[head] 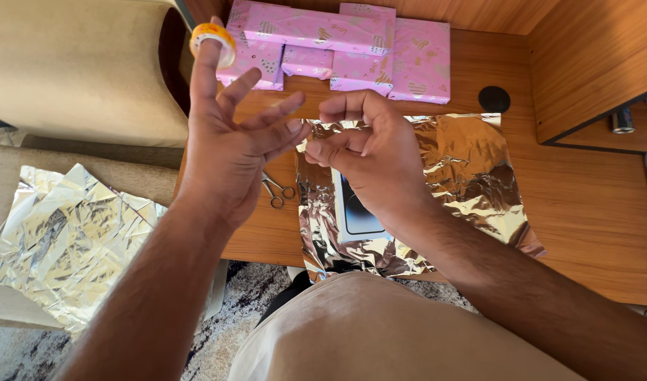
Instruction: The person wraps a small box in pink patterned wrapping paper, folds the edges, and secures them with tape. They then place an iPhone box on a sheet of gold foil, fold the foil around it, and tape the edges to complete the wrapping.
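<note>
- Head view: left hand (228, 152) raised above the desk (591, 212), fingers spread open; a yellow tape roll (214, 39) sits ringed on the index finger.
- Right hand (369, 152) fingers pinched closed, touching the left fingertips; whether tape is between them cannot be told.
- Beneath the hands: rose-gold foil sheet (464, 176) on the desk, with a flat dark-faced box (355, 215) lying on it.
- Scissors (277, 190) just left of the foil.
- Pink wrapped parcels (337, 46) at the far edge.
- Crumpled silver foil (66, 240) on the couch (76, 63).
</note>
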